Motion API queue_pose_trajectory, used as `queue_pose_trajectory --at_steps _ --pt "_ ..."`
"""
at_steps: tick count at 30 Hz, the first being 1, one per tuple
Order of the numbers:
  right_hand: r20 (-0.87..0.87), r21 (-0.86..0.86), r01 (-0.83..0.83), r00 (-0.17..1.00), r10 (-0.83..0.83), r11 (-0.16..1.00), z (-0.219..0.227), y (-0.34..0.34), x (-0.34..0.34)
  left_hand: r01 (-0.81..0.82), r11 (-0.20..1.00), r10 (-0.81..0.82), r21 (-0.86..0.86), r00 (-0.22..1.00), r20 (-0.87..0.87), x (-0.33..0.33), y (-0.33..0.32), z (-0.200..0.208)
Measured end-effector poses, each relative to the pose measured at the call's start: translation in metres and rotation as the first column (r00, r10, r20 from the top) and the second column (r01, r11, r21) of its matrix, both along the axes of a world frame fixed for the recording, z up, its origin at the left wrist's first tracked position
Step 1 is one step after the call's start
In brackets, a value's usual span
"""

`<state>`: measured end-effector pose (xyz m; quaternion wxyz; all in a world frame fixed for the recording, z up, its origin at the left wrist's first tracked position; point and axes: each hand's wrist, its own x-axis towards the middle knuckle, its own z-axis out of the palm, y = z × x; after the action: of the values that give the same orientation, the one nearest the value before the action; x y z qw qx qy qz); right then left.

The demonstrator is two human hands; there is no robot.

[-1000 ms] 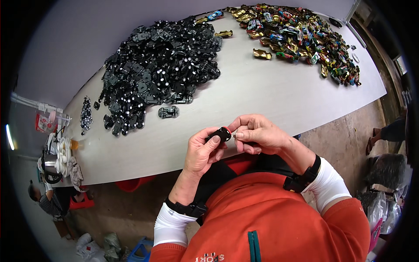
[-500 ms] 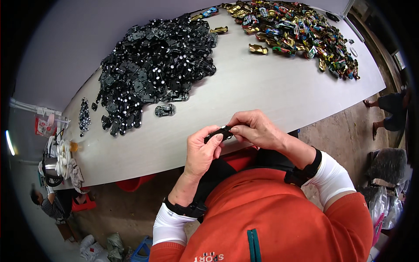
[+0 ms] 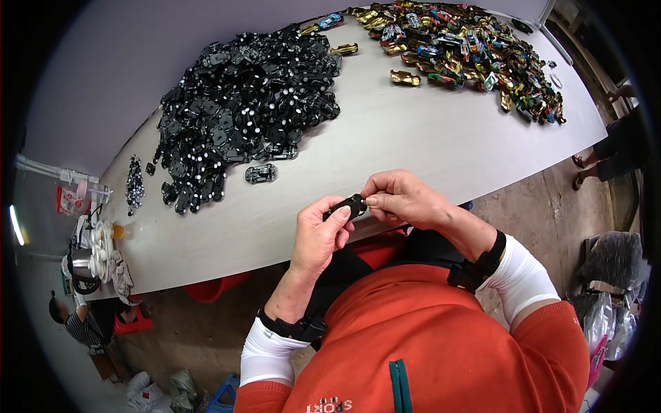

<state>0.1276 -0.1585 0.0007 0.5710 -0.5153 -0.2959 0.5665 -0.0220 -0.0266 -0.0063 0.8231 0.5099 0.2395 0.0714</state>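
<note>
My left hand is closed on a black toy car chassis, thumb on top, just over the table's near edge. At the chassis's right end, my right hand is closed in a pinch. Whatever lies between its thumb and finger is too small and too covered to make out. Beyond my hands, a single dark chassis rests on the table in front of a big heap of black toy car chassis.
A heap of gold and coloured toy car bodies covers the far right of the white table. Small wheels form a little pile at left, near stacked white cups. Two people are at the sides; a red stool stands lower left.
The chassis has tilted, so more of its top shows. My right fingers have shifted slightly to its right end. The person at the far right has changed stance.
</note>
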Motion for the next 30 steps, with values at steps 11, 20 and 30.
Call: queue_pose_trajectory --at_steps 11,20,30 --pt "-0.002 -0.037 0.102 0.995 -0.102 0.994 -0.007 -0.011 -0.010 -0.017 0.997 0.015 0.071 1.000 0.020 -0.002 -0.009 -0.006" --pt "-0.003 -0.062 0.188 0.982 -0.189 0.980 0.002 -0.021 -0.001 0.015 0.998 -0.016 -0.066 1.000 -0.016 -0.010 -0.018 0.000" --pt "0.267 -0.027 0.449 0.864 -0.427 0.893 0.005 -0.035 0.039 0.317 0.821 -0.482 -0.474 0.831 -0.280 -0.039 -0.034 -0.072"
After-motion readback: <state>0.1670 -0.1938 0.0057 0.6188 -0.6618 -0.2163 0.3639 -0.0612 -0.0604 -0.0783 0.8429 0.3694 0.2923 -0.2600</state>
